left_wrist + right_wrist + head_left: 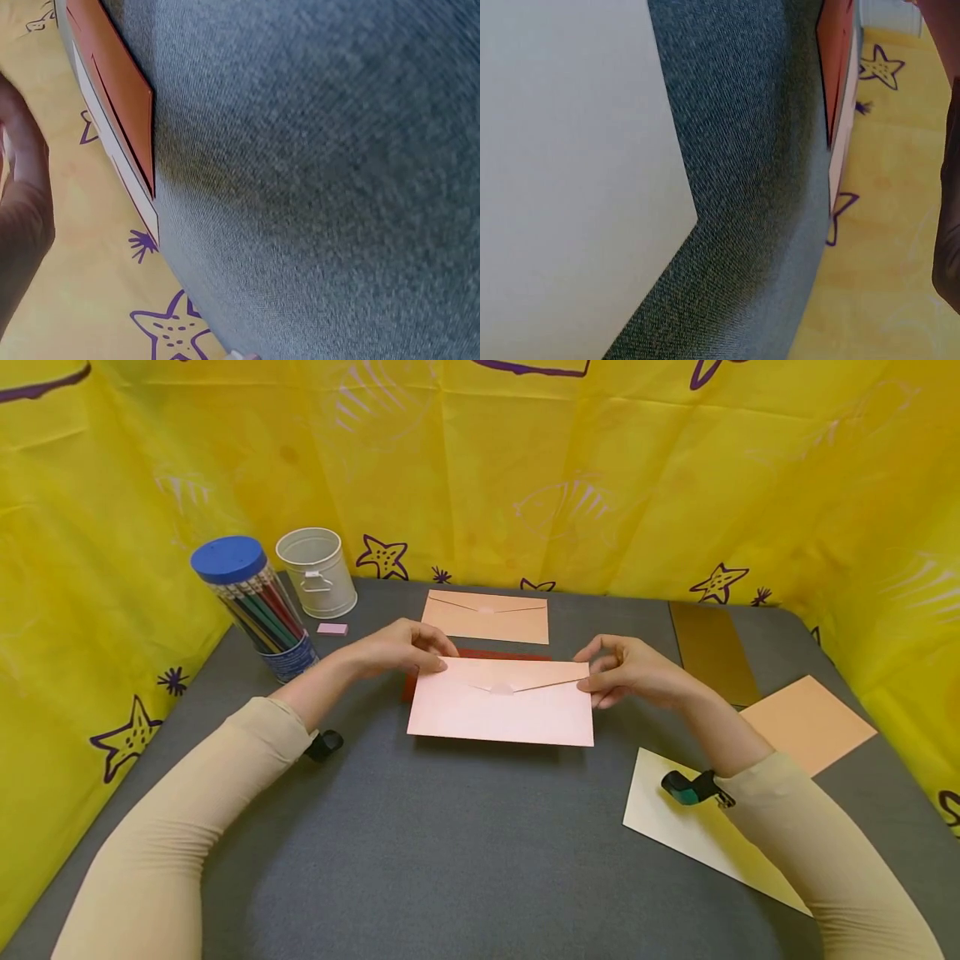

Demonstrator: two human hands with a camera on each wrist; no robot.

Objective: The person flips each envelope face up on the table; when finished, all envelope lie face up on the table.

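Standing upper left: pencil tub [258,607], white pail [317,572], pink eraser [332,628]. Centre frame: pink envelope [501,712], left hand [401,647] pinching its left corner, right hand [628,672] pinching its right corner. Lower right: cream sheet [693,831].

Grey felt desk [322,187] fills most of the frame. At upper left, a red card [112,79] lies on it beside a pale envelope edge [124,176]. The left hand [22,217] shows blurred at the left edge, before yellow star-printed cloth [97,300].
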